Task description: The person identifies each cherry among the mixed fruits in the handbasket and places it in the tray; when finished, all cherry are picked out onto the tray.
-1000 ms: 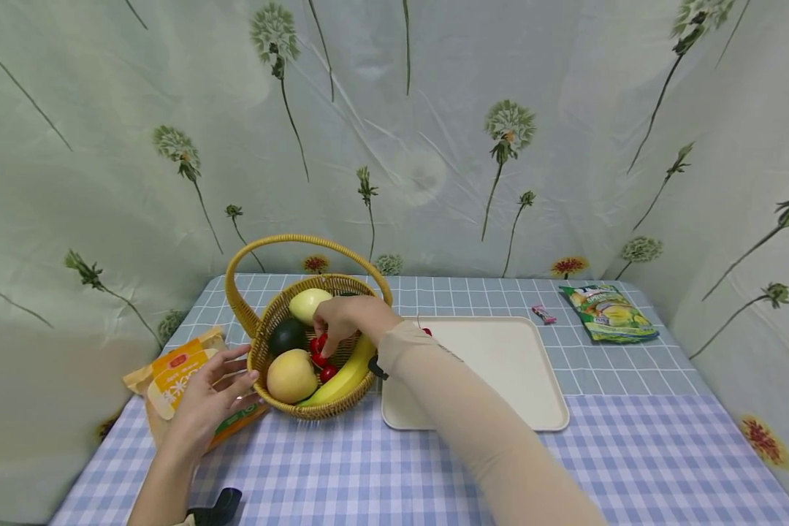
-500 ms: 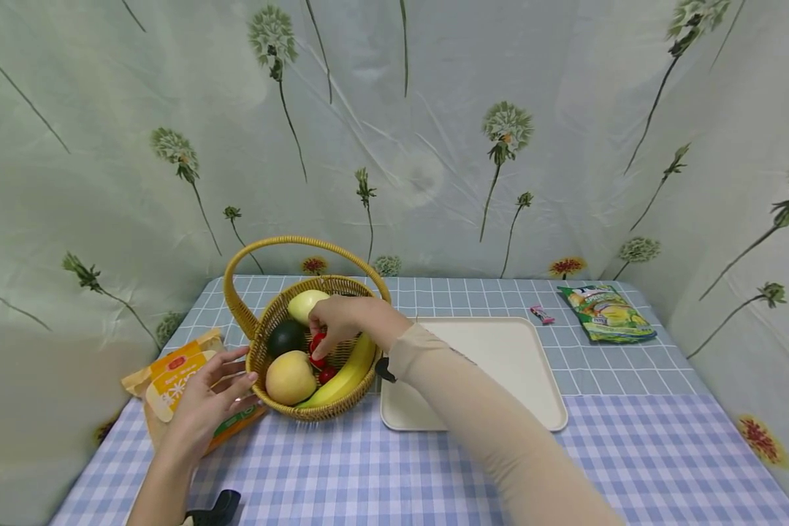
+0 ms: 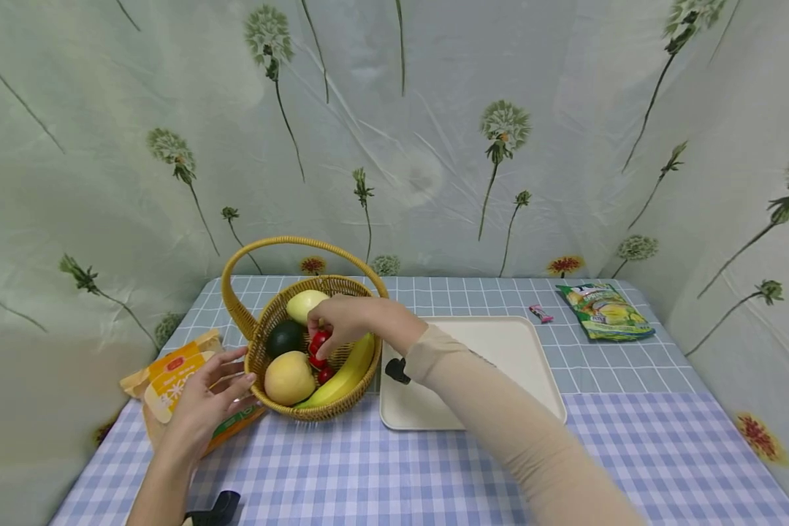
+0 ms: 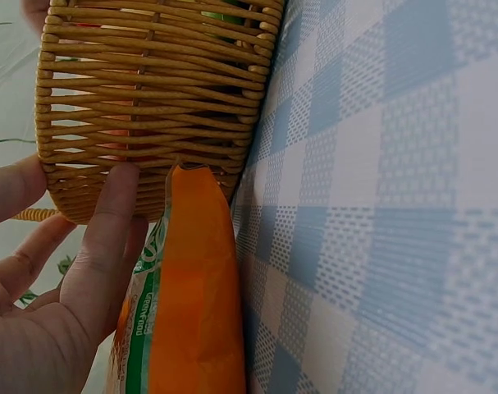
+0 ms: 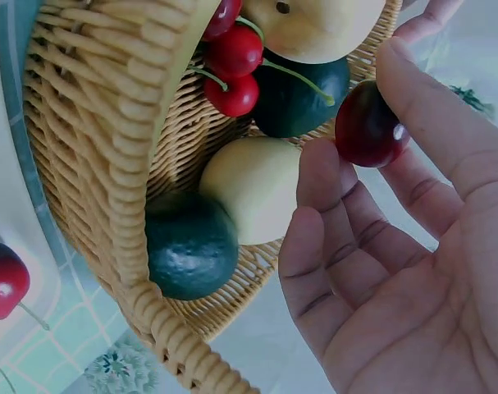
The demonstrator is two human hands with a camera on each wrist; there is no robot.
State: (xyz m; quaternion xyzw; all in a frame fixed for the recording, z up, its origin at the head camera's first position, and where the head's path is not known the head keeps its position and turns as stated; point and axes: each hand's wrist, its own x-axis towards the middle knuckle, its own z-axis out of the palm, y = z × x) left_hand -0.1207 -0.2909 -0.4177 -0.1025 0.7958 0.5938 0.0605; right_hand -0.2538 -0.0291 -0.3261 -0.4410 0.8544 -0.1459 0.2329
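A wicker basket with a tall handle holds a banana, a yellow round fruit, a pale yellow-green fruit, dark green fruits and red cherries. Over the basket, my right hand pinches one dark red cherry between thumb and forefinger. My left hand touches the basket's left outer side, its fingertips against the weave and fingers loosely extended. Another cherry lies on the tray in the right wrist view; the right forearm hides it in the head view.
A cream tray sits right of the basket, partly under the right forearm. Behind the left hand lies an orange snack bag. A small pink wrapped candy and a green snack bag are at the back right.
My right wrist and forearm have swung to the right, while the fingers stay over the cherries. The left hand remains against the basket.
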